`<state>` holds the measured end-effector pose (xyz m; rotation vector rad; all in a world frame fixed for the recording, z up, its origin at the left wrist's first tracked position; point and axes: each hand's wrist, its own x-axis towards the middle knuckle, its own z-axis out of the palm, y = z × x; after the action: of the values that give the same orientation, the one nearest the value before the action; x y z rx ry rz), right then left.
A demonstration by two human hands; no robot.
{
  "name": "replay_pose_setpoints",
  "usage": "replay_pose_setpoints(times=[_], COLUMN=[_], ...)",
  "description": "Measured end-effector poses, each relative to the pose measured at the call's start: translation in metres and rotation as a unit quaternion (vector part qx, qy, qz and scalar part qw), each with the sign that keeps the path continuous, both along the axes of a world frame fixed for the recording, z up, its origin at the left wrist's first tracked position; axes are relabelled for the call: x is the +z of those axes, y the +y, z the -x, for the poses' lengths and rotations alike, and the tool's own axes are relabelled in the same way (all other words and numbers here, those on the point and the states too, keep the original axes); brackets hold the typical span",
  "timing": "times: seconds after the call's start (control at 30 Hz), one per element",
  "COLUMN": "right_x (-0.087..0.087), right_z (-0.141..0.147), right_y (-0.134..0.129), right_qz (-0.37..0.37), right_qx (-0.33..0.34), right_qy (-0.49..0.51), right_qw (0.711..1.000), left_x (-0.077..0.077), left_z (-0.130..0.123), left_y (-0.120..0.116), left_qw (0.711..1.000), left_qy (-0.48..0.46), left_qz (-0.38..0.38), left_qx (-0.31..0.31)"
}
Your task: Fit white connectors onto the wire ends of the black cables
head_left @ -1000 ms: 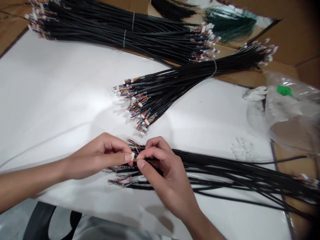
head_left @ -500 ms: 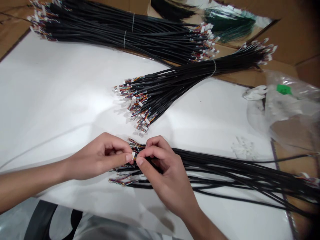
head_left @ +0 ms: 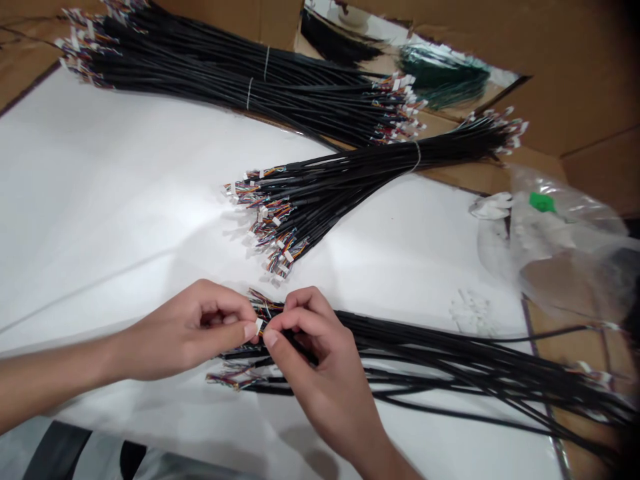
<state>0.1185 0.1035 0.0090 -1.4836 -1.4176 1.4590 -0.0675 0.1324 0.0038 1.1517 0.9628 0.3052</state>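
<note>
a small white plug (head_left: 259,325) is being pinched between the thumb and first finger of the left hand (head_left: 193,328), low in the middle of the frame. the right hand (head_left: 315,357) is being held just beside it, with its fingers curled closely around thin coloured wires (head_left: 265,307) behind the plug. the two hands are nearly touching, and both are closed on the work. whether the plug is also being touched by the right fingers cannot be told, as the spot is partly hidden.

the wires are being drawn from the end of a loose bunch of black cables (head_left: 450,353), which is being left lying across a white sheet (head_left: 125,200) toward the lower right of the frame, its far ends running onto brown cardboard (head_left: 585,87).

the cables are judged to be light, limp and easily tangled. the plug looks small and brittle, so it is best taken by its plastic body, and the black covering is the safer place for a firm hold, with the thin wires not being tugged.

a tied bundle of cables (head_left: 325,187) is being kept mid-frame, with another (head_left: 240,83) at the upper left. a clear plastic bag (head_left: 565,247) is being left at the right.
</note>
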Motion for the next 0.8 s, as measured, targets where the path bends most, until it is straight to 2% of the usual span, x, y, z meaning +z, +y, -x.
replay_pose_setpoints(times=[0.2,0.5,0.8], right_x=[0.0001,0.0011,0.0023], right_z=[0.0004,0.0007,-0.0003], right_y=[-0.0019,-0.0032,-0.0009], right_qz=[-0.001,0.028,0.013], right_qx=[-0.004,-0.008,0.002], right_qy=[-0.004,0.001,0.001], right_qw=[1.0,1.0,1.0], left_x=[0.0005,-0.0042,-0.0029], left_z=[0.0001,0.0005,0.0005], left_y=[-0.002,-0.0024,-0.001], left_qw=[0.999,0.999,1.0], left_qy=[0.027,0.037,0.027], left_qz=[0.02,0.015,-0.003], left_qx=[-0.001,-0.013,-0.01])
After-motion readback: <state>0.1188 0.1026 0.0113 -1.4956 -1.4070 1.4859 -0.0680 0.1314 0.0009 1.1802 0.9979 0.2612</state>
